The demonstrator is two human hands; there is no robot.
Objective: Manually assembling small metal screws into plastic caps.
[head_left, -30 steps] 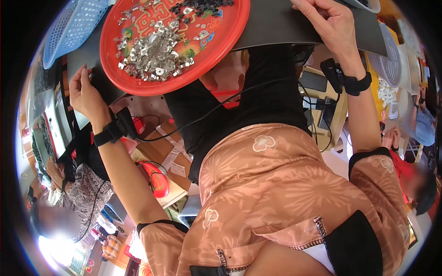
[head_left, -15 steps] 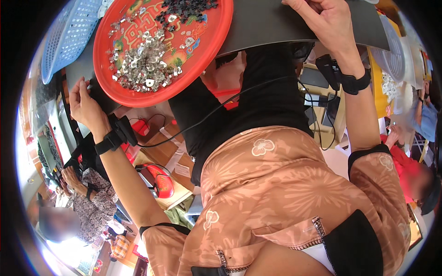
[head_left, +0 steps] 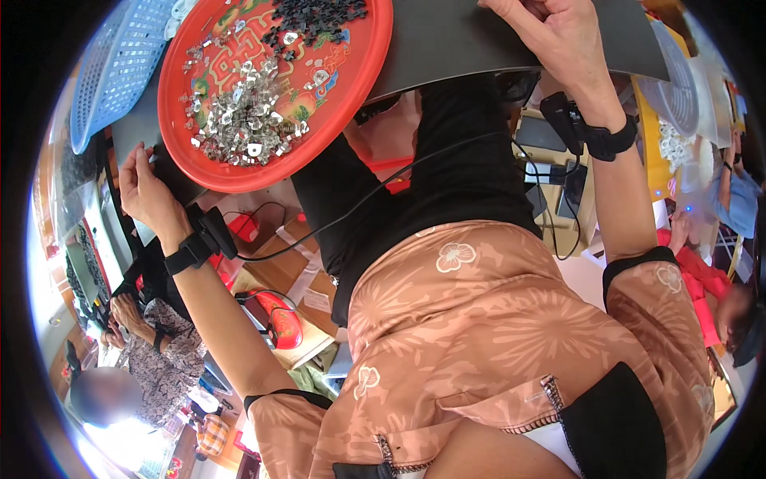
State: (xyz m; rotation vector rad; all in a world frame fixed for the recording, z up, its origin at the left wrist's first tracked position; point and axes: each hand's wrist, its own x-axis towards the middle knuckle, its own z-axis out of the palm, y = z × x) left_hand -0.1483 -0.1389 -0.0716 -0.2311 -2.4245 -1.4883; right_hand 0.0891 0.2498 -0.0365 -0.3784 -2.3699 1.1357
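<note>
Gripping the left edge of the dark desk (head_left: 479,40), the left hand (head_left: 148,191) has its fingers curled around it, just beside the red tray (head_left: 351,104) of small metal clips (head_left: 243,120). The right hand (head_left: 558,40) rests on the desk, fingers bunched together. Best keep the desk level so the clips stay heaped.

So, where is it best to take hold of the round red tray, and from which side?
Take the red tray by its raised rim on the near edge, which juts past the dark board under it, so fingers can curl beneath. Come from the person's side, low and level: loose metal pieces lie inside and would slide if it tilts. The left hand is nearest.
</note>
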